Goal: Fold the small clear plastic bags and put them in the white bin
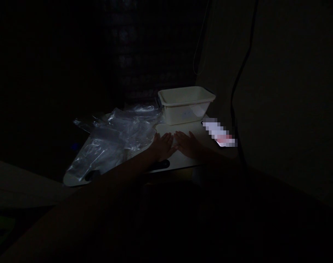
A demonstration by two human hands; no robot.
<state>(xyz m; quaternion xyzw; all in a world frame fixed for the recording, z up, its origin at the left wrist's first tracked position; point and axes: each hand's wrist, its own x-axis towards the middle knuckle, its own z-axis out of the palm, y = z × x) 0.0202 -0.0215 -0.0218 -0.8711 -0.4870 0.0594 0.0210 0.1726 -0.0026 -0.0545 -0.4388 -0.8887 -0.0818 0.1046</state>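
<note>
In dim light, my left hand (163, 146) lies flat on the small white table (180, 128), its fingers stretched forward. My right hand (187, 143) rests palm down beside it, fingers also extended, and the two hands nearly meet at the middle. Neither holds anything. To the left of my left hand spreads a pile of clear plastic bags (108, 140). Beyond my hands stands a cream plastic bin (185, 111), and what lies inside it does not show. Right of my right hand is a lit phone (219, 133) with a blurred screen.
A dark cable (241, 71) hangs along the wall at the right. The table's front edge carries a dark oval cutout (164, 164) near my left wrist, and a small dark round object (92, 175) sits at the left corner. Much of the surroundings is too dark to make out.
</note>
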